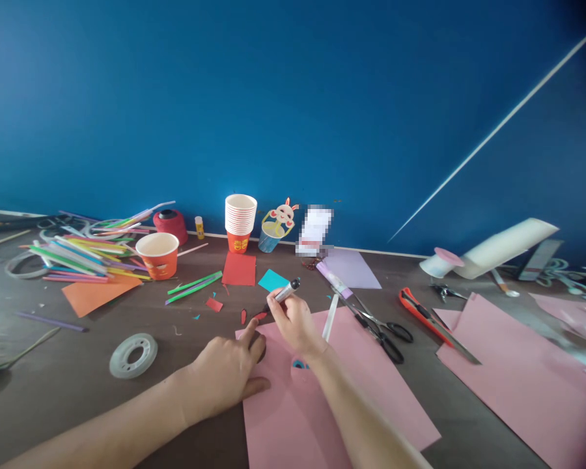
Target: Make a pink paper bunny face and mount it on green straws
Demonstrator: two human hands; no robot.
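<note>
My right hand is closed round a marker, whose dark end points up toward the back; its lower tip is beside a small red piece. My left hand lies at the left edge of a pink sheet, its index finger reaching to that red piece and its thumb resting on the sheet. Whether its curled fingers hold anything else I cannot make out. Another small red piece lies just left of the index fingertip. A pink cutout with a blue-and-black round mark is partly covered by my right wrist.
Scissors and a red cutter lie to the right, near more pink sheets. A tape roll is at the left. Farther back stand stacked paper cups, a single cup and a rabbit-decorated cup.
</note>
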